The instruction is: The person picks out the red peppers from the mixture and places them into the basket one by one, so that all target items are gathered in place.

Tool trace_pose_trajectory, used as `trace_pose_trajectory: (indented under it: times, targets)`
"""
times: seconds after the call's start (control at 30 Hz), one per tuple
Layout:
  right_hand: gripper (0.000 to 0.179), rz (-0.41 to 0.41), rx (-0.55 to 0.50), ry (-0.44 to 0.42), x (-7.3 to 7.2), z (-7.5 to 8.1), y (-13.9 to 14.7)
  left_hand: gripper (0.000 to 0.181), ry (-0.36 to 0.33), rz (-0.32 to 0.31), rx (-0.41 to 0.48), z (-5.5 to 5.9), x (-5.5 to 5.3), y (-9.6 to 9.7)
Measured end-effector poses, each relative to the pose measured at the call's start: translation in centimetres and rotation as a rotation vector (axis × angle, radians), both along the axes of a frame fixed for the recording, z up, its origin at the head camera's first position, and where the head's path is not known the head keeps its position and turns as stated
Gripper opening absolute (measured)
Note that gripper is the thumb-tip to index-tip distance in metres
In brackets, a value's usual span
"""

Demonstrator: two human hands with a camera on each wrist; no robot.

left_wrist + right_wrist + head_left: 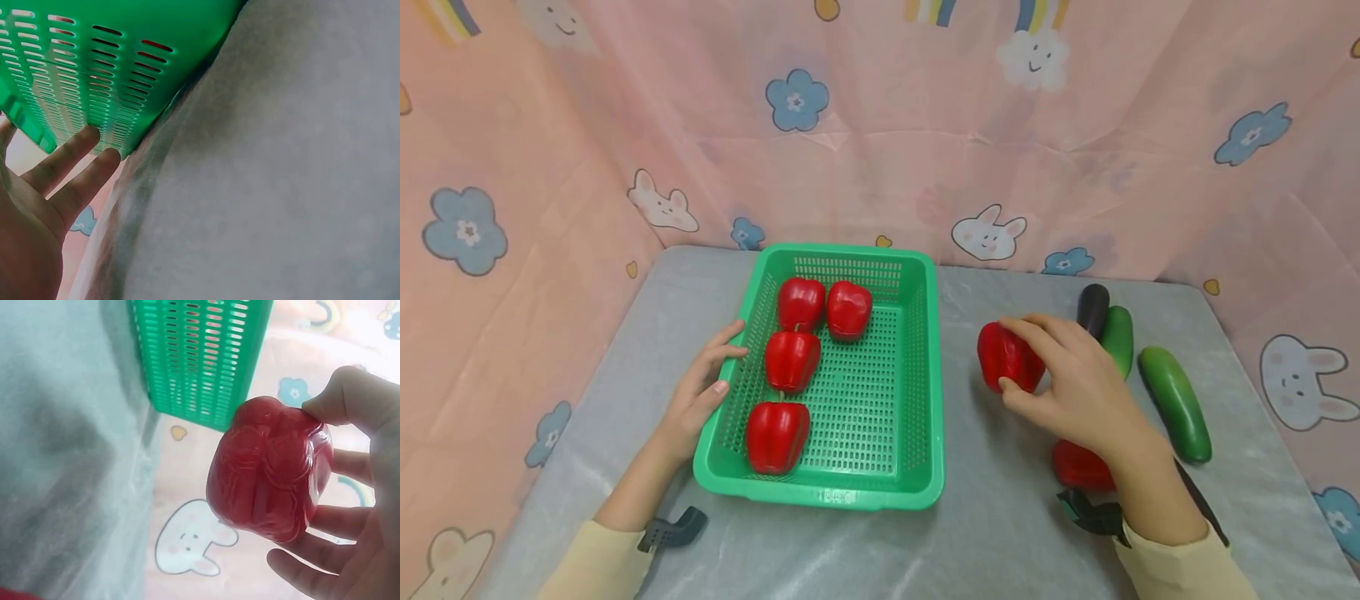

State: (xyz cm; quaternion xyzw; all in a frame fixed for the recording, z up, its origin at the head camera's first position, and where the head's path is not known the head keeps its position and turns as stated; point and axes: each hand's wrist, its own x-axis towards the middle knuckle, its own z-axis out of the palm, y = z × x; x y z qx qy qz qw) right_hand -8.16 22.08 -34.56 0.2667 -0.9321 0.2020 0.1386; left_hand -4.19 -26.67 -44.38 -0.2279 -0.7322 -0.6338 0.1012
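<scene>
A red bell pepper (1004, 357) is pinched between the thumb and fingers of my right hand (1075, 387), to the right of the green basket (931, 375). In the right wrist view the same pepper (269, 469) appears lifted off the table. My left hand (700, 396) touches the basket's left side with its fingers spread; the left wrist view shows fingertips (111, 155) against the slotted wall. Inside the basket, several red bell peppers (793, 360) lie toward the left. Beneath my right forearm sits another red bell pepper (1081, 467), partly hidden.
On the right lie a dark eggplant (1093, 308), a green cucumber-like vegetable (1118, 337) partly behind my right hand, and another green one (1176, 404). A grey cloth covers the table (985, 517). A pink patterned curtain (880, 183) hangs around the back and sides.
</scene>
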Motion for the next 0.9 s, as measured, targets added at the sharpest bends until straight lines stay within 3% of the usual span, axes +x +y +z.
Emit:
trace_pose_trajectory:
  times: [0.7, 0.9]
  targets:
    - [0.064, 0.087, -0.07, 0.128, -1.3, 1.2, -2.1, 0.042, 0.003, -0.003, -0.006, 0.2, 0.0, 0.0]
    - [0.066, 0.077, -0.104, 0.12, -1.5, 1.5, -2.9, 0.043, 0.003, 0.003, -0.012, 0.1, 0.0, 0.0]
